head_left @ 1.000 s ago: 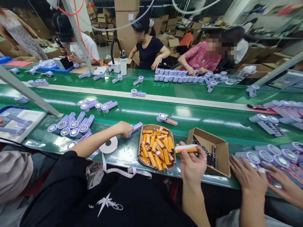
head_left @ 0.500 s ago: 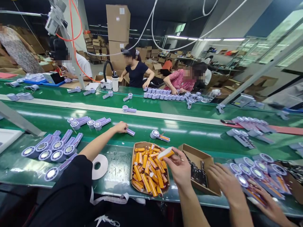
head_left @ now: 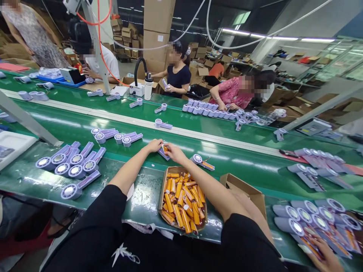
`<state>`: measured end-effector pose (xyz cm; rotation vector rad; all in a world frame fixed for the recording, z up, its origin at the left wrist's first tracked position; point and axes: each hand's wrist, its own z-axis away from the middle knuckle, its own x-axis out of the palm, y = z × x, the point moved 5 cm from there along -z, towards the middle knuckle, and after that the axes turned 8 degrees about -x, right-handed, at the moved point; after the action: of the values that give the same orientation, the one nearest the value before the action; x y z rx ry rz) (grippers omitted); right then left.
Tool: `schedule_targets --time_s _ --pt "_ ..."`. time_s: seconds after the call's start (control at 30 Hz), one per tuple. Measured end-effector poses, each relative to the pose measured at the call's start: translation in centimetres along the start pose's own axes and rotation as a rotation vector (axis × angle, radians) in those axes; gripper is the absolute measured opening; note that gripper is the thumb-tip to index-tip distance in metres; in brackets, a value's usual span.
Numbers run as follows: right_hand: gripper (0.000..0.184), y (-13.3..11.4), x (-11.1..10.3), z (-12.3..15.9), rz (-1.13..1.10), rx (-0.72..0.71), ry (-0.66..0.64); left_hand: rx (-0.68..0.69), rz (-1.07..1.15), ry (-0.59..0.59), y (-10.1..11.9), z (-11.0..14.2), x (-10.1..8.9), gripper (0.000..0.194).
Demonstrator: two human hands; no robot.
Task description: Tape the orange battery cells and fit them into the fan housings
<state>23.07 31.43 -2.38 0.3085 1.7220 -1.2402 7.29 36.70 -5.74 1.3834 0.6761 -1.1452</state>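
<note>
Both my hands meet over the green conveyor belt (head_left: 85, 130), just beyond a cardboard tray of orange batteries (head_left: 183, 200). My left hand (head_left: 154, 145) is closed on the end of a purple fan handle (head_left: 162, 152) lying on the belt. My right hand (head_left: 173, 153) is closed around an orange battery (head_left: 165, 149) and presses it against that handle. Another purple fan (head_left: 202, 162) with an orange battery in its handle lies just right of my right hand.
A cluster of purple fans (head_left: 70, 162) lies at left, with two more pairs (head_left: 116, 136) behind it. An open cardboard box (head_left: 244, 189) stands right of the tray. A co-worker's hand (head_left: 326, 257) rests on fans at lower right. Several people work across the far belt.
My right hand has carried the orange battery from above the tray forward to the fan handle held by my left hand. The camera view has tilted and shifted slightly.
</note>
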Motion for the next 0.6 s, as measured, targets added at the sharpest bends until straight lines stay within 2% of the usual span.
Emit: schedule_targets --time_s 0.2,0.33,0.43,0.5,0.53,0.57,0.6 --pt "0.048 0.4 1.6 1.5 0.301 0.06 -0.209 -0.039 0.012 -0.054 2.0 1.2 0.0 0.027" --pt "0.047 -0.6 2.8 0.1 0.431 0.039 -0.345 -0.103 0.048 -0.081 3.5 1.8 -0.2 0.028" --pt "0.046 -1.6 2.2 -0.6 0.441 0.009 -0.405 -0.143 0.067 -0.04 4.3 3.0 -1.3 0.035" --pt "0.049 -1.8 0.6 0.8 0.412 -0.005 -0.407 -0.132 0.074 0.028 4.4 6.0 -2.4 0.045" --pt "0.051 -1.7 -0.6 2.3 0.388 -0.017 -0.375 -0.104 0.079 0.056 4.0 8.3 -2.9 0.05" --pt "0.053 -1.7 -1.8 4.2 0.346 -0.035 -0.31 -0.057 0.086 0.086 3.3 11.1 -3.4 0.053" --pt "0.054 -1.5 -3.0 6.5 0.284 -0.055 -0.219 0.048 0.099 0.1 2.5 14.4 -3.7 0.05"
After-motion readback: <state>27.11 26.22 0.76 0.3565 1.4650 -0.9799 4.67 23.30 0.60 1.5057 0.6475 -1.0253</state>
